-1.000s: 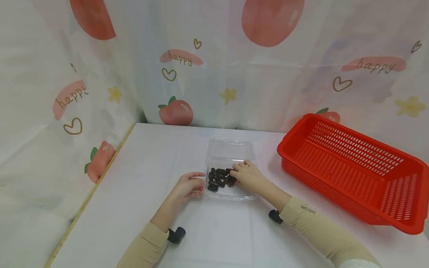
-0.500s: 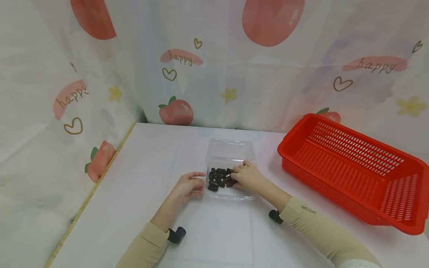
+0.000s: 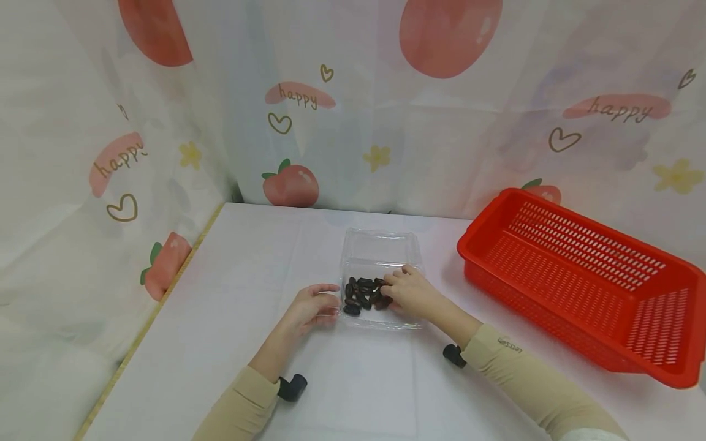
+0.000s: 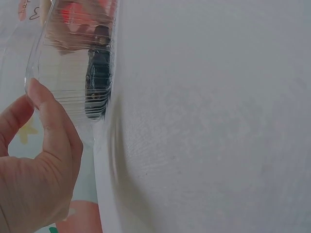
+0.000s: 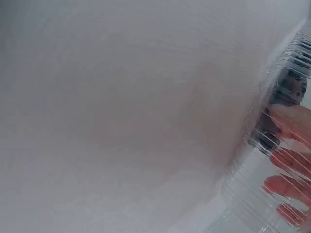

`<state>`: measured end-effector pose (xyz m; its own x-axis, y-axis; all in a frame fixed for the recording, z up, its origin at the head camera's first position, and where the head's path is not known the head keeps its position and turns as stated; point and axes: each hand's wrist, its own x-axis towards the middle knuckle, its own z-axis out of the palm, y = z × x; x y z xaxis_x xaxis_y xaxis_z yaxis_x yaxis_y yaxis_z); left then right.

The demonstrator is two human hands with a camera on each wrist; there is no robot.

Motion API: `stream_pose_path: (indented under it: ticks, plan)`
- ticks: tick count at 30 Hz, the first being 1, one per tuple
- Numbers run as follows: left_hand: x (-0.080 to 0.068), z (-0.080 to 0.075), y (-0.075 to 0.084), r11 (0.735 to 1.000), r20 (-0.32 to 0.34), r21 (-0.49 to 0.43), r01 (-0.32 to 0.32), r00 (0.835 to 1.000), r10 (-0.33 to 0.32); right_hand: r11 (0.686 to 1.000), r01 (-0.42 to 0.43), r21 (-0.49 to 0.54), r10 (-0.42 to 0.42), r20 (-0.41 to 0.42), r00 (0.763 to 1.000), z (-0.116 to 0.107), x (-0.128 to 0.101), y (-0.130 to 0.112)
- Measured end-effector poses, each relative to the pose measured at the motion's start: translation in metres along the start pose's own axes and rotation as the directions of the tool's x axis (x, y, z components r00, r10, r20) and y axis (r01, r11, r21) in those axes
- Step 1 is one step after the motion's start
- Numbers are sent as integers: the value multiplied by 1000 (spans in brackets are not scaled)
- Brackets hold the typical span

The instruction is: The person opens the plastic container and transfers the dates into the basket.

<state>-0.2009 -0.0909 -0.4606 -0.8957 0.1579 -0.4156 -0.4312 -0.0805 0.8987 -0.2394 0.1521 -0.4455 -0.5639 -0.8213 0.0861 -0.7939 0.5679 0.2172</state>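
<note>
A clear plastic clamshell box (image 3: 380,248) lies on the white table with its lid folded back. Several dark brown dates (image 3: 360,294), glossy and oblong, are gathered in its left and middle part. My left hand (image 3: 312,308) is at the box's left side; in the left wrist view the thumb and a finger (image 4: 43,94) pinch the box's rim. My right hand (image 3: 410,294) reaches into the box at the dates' right side. Through the ribbed wall in the right wrist view, one digit touches the dates (image 5: 286,90) while the other fingers (image 5: 284,184) are spread apart below.
A large red perforated basket (image 3: 551,300) stands to the right of the box. White printed cloth (image 3: 353,141) hangs behind the table and along its left edge (image 3: 151,318). Each wrist carries a small black camera (image 3: 292,388).
My right hand has shifted slightly right, and the dates at its fingertips have moved a little with it. My left hand keeps its place at the box's left side.
</note>
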Motion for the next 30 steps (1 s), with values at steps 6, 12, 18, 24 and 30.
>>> stream_pose_path:
  ticks: [6,12,18,24,30]
  plan:
    - [-4,0,5,1000,47,2,1,999,-1,999,31,-10,-31,-20,999,-2,-1,1]
    - [-16,4,14,1000,46,2,-1,999,1,994,82,-65,-88,-93,992,-3,-2,3]
    - [1,0,0,1000,13,-7,9,1000,-9,992,99,-71,-109,-148,983,-13,-6,3]
    - [1,0,0,1000,10,-2,2,1000,-2,991,58,-123,-77,-152,985,-23,-10,6]
    - [1,0,1,1000,15,-5,-6,1000,6,995,-3,-104,-12,-140,990,-41,-18,13]
